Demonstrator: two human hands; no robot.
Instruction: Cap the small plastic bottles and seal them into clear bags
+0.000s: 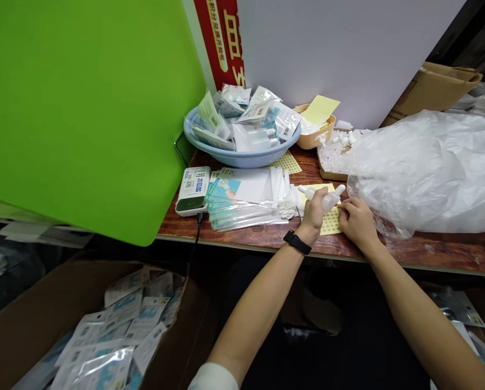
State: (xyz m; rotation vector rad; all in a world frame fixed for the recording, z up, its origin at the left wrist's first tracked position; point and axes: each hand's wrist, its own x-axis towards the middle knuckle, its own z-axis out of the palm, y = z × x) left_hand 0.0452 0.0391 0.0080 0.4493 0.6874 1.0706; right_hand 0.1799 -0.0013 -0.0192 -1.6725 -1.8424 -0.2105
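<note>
My left hand (314, 214), with a black band at the wrist, is closed around small translucent bottles (330, 202) with long white tips. One tip points right and another points left. Below them lies a yellow sheet of small round stickers (330, 223). At the sheet's right edge is my right hand (356, 221), its fingers curled and the thumb and fingertips together. Whatever sits between those fingertips is too small to make out. Left of my left hand lies a row of white tube-like pieces (282, 192) on a stack of clear packets with printed cards (242, 197).
A blue basin (242, 157) of filled packets stands behind, beside an orange basket (316, 138). A white device (193, 189) with a cable lies left. A big clear plastic bag (429, 173) covers the right side. A cardboard box (79, 276) of packets stands below left.
</note>
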